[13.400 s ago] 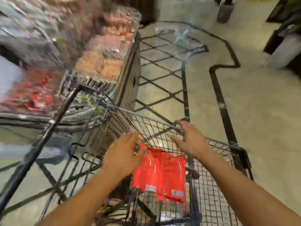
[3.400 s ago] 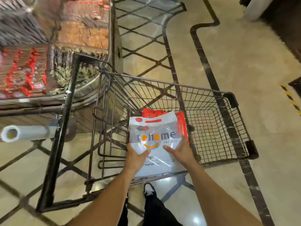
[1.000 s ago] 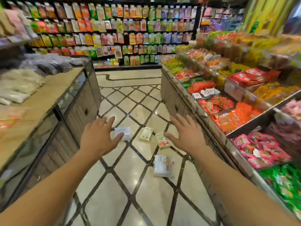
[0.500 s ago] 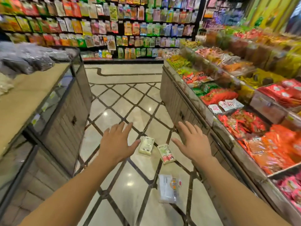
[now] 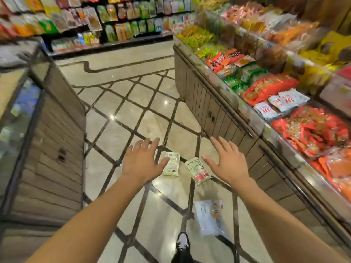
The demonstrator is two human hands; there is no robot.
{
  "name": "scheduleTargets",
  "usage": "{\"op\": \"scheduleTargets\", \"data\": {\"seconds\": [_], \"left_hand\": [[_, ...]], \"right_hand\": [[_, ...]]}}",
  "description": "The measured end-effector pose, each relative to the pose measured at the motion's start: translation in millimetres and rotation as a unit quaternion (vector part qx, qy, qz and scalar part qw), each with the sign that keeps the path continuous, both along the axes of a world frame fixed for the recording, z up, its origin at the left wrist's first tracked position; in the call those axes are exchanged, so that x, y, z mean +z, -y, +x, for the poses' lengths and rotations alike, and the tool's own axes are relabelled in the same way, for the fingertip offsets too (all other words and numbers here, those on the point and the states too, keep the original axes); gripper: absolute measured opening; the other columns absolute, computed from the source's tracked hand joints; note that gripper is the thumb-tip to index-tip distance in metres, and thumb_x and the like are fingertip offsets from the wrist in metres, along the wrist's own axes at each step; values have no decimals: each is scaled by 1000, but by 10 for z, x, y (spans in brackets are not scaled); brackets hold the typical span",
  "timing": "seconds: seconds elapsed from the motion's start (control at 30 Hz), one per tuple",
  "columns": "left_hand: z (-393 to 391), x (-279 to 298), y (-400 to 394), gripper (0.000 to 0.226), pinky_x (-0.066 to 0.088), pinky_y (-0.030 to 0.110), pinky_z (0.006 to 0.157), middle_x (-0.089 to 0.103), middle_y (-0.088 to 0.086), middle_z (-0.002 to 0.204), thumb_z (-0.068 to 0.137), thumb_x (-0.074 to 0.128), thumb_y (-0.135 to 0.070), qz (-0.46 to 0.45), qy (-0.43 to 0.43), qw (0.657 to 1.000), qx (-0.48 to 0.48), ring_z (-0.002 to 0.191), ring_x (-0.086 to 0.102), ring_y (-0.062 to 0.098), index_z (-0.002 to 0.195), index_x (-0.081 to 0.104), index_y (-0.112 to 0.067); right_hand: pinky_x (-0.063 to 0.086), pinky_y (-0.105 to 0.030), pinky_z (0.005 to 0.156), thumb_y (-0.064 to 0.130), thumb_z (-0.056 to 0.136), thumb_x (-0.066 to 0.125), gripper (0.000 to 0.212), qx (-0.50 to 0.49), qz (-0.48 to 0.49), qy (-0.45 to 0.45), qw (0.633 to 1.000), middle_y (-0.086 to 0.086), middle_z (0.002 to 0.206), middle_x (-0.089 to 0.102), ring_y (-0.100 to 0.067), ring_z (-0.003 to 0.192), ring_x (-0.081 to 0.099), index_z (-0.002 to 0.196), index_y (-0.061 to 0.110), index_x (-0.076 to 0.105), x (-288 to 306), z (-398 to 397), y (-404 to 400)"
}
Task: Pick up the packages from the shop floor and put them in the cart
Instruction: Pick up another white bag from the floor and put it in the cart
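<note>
Three packages on the shop floor point(image 5: 121, 133), all lying flat on the glossy beige tile with the dark diamond lines. The pale green packet point(image 5: 171, 164) is a small oblong pouch with print on it, roughly pointing up the aisle. Just beside it, to its right and angled a bit, is a white-and-green packet point(image 5: 197, 170) with a red band at its near end. Closer to the camera there's a bigger clear-and-white bag point(image 5: 209, 217) with some orange marks on it, kind of blurry so I can't read anything, lying near the foot of the right-hand display.

Both bare arms are stretched out forward over the floor. The left hand point(image 5: 141, 161) is palm down, fingers straight and a little spread, holding nothing; its thumb overlaps the left edge of the pale green packet in the view, but I can't tell if it's actually touching. The right hand point(image 5: 228, 163) is the same deal, flat and spread, empty, off to the right of the white-and-green packet.

A dark shoe point(image 5: 182, 242) pokes in at the bottom. Wood-panelled counter point(image 5: 55, 149) on the left, snack display point(image 5: 266, 88) full of red, green and yellow bags on the right, wall shelves point(image 5: 114, 21) at the back.
</note>
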State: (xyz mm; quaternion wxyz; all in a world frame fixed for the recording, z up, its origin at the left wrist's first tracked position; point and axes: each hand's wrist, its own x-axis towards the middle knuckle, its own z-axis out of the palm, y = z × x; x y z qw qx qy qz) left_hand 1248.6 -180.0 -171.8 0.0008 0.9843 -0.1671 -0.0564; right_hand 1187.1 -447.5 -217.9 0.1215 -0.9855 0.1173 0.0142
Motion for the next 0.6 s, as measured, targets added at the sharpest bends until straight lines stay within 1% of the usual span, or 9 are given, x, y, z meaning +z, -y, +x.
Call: {"op": "scheduleTargets", "data": {"seconds": [0.07, 0.2, 0.27, 0.37, 0.47, 0.53, 0.6], "left_hand": [[278, -205, 176, 87, 29, 48, 119, 41, 7, 164, 90, 28, -75, 14, -14, 1000, -17, 151, 35, 30, 163, 29, -29], [734, -734, 627, 80, 31, 47, 117, 41, 7, 163, 97, 34, -71, 27, -66, 996, -57, 148, 37, 30, 162, 30, -26], [878, -1121, 880, 79, 32, 46, 114, 44, 6, 161, 97, 35, -70, 39, -104, 990, -89, 146, 39, 30, 162, 30, -26], [944, -1917, 1217, 88, 34, 45, 113, 47, 6, 158, 89, 21, -75, 74, -143, 974, -158, 145, 40, 30, 161, 30, -27], [905, -2921, 1428, 86, 29, 44, 119, 36, 4, 166, 91, 20, -73, 117, -201, 944, -233, 152, 31, 28, 165, 21, -29], [851, -3598, 1527, 84, 29, 43, 118, 36, 4, 166, 94, 20, -73, 135, -228, 924, -276, 151, 32, 27, 165, 19, -29], [793, -4320, 1605, 77, 31, 43, 115, 40, 5, 163, 100, 27, -70, 147, -246, 907, -308, 148, 35, 28, 165, 19, -28]], "right_hand": [[37, -52, 113, 78, 93, 33, 80, -20, 19, -15, 1000, 0, 167, 30, -32, 152, 28, 160, 36, 26, -267, 172, 94], [43, -51, 108, 78, 93, 37, 79, -74, 31, -33, 996, -2, 163, 38, -33, 146, 38, 158, 34, 34, -895, 390, 332], [39, -51, 112, 78, 94, 35, 79, -108, 51, -65, 991, -3, 165, 34, -32, 150, 33, 159, 35, 28, -1244, 405, 441], [32, -49, 118, 76, 93, 33, 79, -178, 89, -91, 976, -2, 167, 29, -30, 152, 27, 160, 34, 25, -1927, 292, 568], [34, -48, 117, 75, 94, 36, 77, -237, 105, -131, 957, 2, 168, 27, -27, 153, 25, 160, 37, 23, -2806, 19, 544], [35, -47, 113, 75, 93, 41, 78, -288, 129, -156, 936, 2, 166, 30, -26, 150, 29, 160, 37, 25, -3448, -199, 468], [37, -48, 112, 77, 91, 38, 83, -340, 151, -178, 911, -2, 164, 33, -30, 147, 34, 160, 35, 24, -4097, -370, 366]]}}
